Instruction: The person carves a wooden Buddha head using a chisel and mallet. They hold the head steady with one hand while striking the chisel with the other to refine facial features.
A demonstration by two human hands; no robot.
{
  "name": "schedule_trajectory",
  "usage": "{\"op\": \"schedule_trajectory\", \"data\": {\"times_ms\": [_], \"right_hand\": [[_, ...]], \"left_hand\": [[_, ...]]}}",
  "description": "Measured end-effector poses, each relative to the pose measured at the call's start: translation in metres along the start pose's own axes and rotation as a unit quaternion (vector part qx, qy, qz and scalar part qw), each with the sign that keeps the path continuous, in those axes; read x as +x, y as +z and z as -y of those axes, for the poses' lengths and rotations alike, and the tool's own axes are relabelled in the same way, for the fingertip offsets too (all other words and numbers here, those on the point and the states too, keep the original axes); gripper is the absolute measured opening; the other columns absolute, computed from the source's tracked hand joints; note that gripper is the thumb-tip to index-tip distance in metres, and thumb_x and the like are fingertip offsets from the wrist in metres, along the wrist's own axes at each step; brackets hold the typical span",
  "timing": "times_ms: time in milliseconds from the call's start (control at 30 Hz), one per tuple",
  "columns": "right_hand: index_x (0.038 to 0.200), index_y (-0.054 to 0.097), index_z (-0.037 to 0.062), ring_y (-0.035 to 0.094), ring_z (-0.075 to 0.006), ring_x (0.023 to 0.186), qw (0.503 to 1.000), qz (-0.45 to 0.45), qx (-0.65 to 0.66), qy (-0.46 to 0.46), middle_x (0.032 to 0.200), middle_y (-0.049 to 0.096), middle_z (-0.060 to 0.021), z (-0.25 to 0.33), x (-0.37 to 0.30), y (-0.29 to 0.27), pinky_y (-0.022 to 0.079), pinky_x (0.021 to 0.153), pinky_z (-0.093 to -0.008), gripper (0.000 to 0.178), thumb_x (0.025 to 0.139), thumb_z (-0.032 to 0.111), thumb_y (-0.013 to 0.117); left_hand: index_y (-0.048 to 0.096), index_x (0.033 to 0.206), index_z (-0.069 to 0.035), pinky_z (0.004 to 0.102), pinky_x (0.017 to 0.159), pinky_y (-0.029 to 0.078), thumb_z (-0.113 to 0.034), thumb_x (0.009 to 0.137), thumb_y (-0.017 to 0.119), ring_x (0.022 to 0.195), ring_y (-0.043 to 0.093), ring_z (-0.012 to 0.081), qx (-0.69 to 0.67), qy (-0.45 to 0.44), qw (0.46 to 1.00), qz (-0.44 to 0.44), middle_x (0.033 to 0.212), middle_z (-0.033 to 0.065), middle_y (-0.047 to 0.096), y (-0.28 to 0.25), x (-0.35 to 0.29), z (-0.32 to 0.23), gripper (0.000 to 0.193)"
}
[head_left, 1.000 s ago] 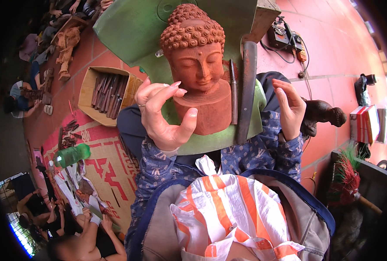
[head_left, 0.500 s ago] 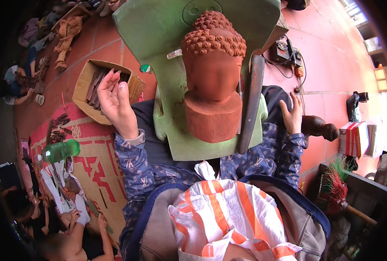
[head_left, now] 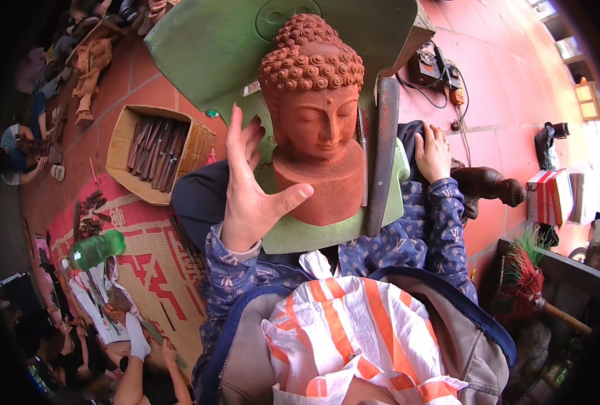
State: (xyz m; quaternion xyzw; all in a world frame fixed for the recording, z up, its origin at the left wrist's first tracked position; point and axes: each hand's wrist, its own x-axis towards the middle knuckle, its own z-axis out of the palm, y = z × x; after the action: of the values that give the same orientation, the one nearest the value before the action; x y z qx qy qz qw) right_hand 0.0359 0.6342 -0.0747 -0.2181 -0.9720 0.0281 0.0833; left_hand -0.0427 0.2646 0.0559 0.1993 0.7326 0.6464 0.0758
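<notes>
A reddish-brown carved wooden Buddha bust [head_left: 313, 121] lies face up on a green plastic chair [head_left: 199, 54] in front of me. My left hand [head_left: 249, 196] hovers left of the bust, fingers spread and thumb pointing toward its base, with nothing in it. Whether it touches the wood I cannot tell. On my dark-clad right knee rests my right hand [head_left: 435, 155], fingers stretched out, holding nothing. A long dark bar [head_left: 383, 155] lies along the bust's right side. Between them shows a thin metal tool [head_left: 363, 158].
A cardboard box [head_left: 121, 152] of dark-handled tools stands at left, near a green bottle [head_left: 97, 250] on a patterned mat [head_left: 145, 229]. Other people sit at lower left. At right are a corded black device [head_left: 428, 71], a dark carved figure [head_left: 489, 185] and a red-white box [head_left: 550, 196].
My left hand has moved right, from over the cardboard box to beside the bust. My right hand has settled on my knee. The view has shifted slightly.
</notes>
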Motion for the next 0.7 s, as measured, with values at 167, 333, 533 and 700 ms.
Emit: {"op": "schedule_trajectory", "data": {"times_ms": [167,333,533,700], "right_hand": [[0.108,0.068,0.0011,0.065,-0.0108,0.076,0.891,0.092,0.444,0.013,0.074,0.069,-0.0055,0.032,0.01,-0.033,0.047,0.088,-0.0311,0.032,0.099,0.026,0.051],[0.107,0.068,-0.0017,0.063,-0.0087,0.084,0.828,-0.052,0.559,0.013,0.09,0.071,-0.0071,0.028,0.009,-0.009,0.049,0.079,-0.0225,0.023,0.096,0.016,0.059],[0.107,0.068,-0.0019,0.063,-0.0097,0.088,0.848,-0.068,0.525,-0.005,0.097,0.071,-0.0066,0.028,0.01,-0.009,0.049,0.08,-0.0231,0.021,0.094,0.013,0.061],[0.106,0.068,-0.002,0.063,-0.0104,0.088,0.841,-0.055,0.537,-0.011,0.097,0.071,-0.0075,0.028,0.01,-0.005,0.049,0.08,-0.0237,0.02,0.094,0.012,0.061]], "left_hand": [[-0.002,0.15,-0.001,0.0434,0.111,0.03,-0.029,0.066,0.088,0.135,0.033,0.0347,0.036,0.025,0.999,0.03,0.145,0.0273,0.027,0.016,0.001,0.001,0.127],[0.002,0.149,0.004,0.0407,0.108,0.036,-0.026,0.066,0.087,0.133,0.038,0.0308,0.016,0.003,0.999,0.035,0.144,0.0257,0.032,0.02,0.002,0.006,0.122],[0.008,0.147,0.006,0.0383,0.104,0.041,-0.029,0.067,0.086,0.125,0.047,0.0286,-0.053,-0.033,0.997,0.044,0.136,0.0228,0.042,0.022,0.006,0.014,0.117],[0.012,0.146,0.007,0.0378,0.103,0.042,-0.025,0.066,0.083,0.124,0.049,0.0276,-0.099,-0.021,0.995,0.003,0.135,0.0221,0.044,0.029,0.005,0.017,0.112]]}}
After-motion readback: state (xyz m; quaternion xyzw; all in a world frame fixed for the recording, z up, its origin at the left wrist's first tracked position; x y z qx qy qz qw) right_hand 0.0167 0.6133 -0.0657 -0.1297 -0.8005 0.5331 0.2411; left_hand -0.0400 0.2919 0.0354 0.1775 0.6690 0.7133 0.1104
